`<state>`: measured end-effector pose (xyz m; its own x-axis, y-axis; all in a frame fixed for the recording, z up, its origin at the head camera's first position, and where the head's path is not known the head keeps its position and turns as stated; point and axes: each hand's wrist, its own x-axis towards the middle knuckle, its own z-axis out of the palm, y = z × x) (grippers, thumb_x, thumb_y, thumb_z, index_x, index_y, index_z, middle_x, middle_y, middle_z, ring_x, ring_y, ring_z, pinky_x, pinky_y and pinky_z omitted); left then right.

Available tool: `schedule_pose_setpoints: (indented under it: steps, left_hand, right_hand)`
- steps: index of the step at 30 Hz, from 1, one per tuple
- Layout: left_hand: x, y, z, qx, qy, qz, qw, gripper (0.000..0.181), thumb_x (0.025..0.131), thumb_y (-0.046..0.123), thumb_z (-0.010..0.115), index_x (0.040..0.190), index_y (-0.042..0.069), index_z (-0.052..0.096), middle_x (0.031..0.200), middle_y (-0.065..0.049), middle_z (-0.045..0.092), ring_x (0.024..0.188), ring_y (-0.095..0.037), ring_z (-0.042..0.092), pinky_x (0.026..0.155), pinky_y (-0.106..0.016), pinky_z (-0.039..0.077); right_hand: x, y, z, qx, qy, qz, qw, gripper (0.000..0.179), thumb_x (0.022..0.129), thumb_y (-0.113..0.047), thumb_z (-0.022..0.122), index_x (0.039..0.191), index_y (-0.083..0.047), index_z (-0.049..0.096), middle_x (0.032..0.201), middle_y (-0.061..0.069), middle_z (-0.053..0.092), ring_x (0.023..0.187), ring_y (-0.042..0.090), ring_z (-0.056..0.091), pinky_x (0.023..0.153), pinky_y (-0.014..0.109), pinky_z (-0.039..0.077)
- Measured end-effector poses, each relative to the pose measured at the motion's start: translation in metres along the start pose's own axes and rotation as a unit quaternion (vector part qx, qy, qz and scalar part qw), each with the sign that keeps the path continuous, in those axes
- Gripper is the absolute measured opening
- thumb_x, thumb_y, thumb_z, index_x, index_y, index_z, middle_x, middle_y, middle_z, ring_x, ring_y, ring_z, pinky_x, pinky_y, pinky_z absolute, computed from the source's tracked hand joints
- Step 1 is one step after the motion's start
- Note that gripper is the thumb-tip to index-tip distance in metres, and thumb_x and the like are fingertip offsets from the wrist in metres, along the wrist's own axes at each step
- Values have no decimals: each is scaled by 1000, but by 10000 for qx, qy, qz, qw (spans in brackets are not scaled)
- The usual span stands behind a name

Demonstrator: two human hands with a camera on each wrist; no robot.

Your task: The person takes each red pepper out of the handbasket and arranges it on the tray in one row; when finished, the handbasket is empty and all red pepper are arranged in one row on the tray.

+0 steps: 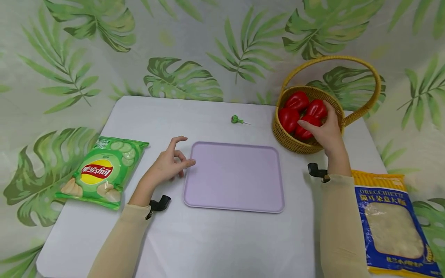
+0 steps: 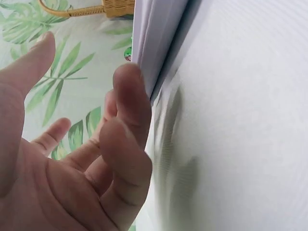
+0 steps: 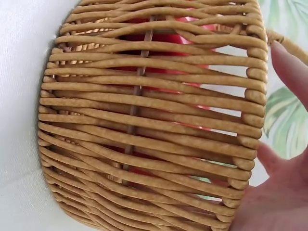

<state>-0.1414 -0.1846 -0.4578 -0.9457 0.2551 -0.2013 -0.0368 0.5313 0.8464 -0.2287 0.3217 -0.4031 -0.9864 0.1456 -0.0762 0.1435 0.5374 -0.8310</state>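
1. We see the right hand extended over the near right rim of the wicker basket, its thumb and index finger spread wide above two of the four red fruits.
2. We cannot tell whether its fingertips press on any fruit; all four lie inside the basket, at the table's far right.
3. We find the left hand holding nothing, just beside the lilac tray: index finger stretched out and bent at the tip, thumb pointing to the tray's left rim, other fingers loosely curled. Whether the thumb touches the rim, we cannot tell.
4. We note beige sleeves on both forearms and a black device at each wrist.
5. We read "Lay's" beside Chinese characters on the green chip bag, left of the left hand.
6. We read "ORECCHIETTE" above Chinese characters on the blue and yellow pasta bag, partly behind the right sleeve.
7. We see a green lollipop beyond the tray, its print too small to read.
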Motion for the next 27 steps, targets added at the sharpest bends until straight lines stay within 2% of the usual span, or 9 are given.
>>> schedule_pose_setpoints:
  steps: [6,11,17,21,27]
  left_hand:
    - [2,-3,2,-95,-300,-164,9994,88,93,43,81,160,34,25,90,-10,71,58,-27,68,49,-38,54]
    - [2,-4,4,-82,-558,-323,9979,87,92,43,83,158,37,27,84,-11,70,55,-26,67,50,-38,55]
    - [0,-8,2,104,-966,-526,9939,82,89,37,86,152,41,34,80,-8,72,54,-29,71,48,-33,50]
    - [0,-10,2,183,-1173,-519,9916,79,86,34,88,147,37,38,78,-7,74,54,-29,72,48,-29,41]
    - [1,-11,4,19,-1266,-613,9901,76,86,28,88,144,29,38,78,-7,75,54,-28,73,43,-27,39]
  right_hand:
    - [3,0,-3,-68,-297,264,9992,114,92,-55,77,171,-31,-3,180,15,-1,165,46,7,128,71,21]
    - [4,-1,-4,-215,-618,524,9965,117,93,-55,76,171,-27,-6,179,22,3,163,52,12,126,72,25]
    - [9,0,-5,-220,-888,528,9944,116,95,-48,78,171,-24,-6,177,24,6,162,51,11,127,69,25]
    - [12,0,-6,-218,-986,582,9932,114,96,-45,78,171,-22,-5,177,25,5,162,51,11,128,68,25]
    - [14,0,-8,-202,-1127,707,9909,109,98,-39,77,171,-18,-2,176,26,3,161,53,13,128,66,26]
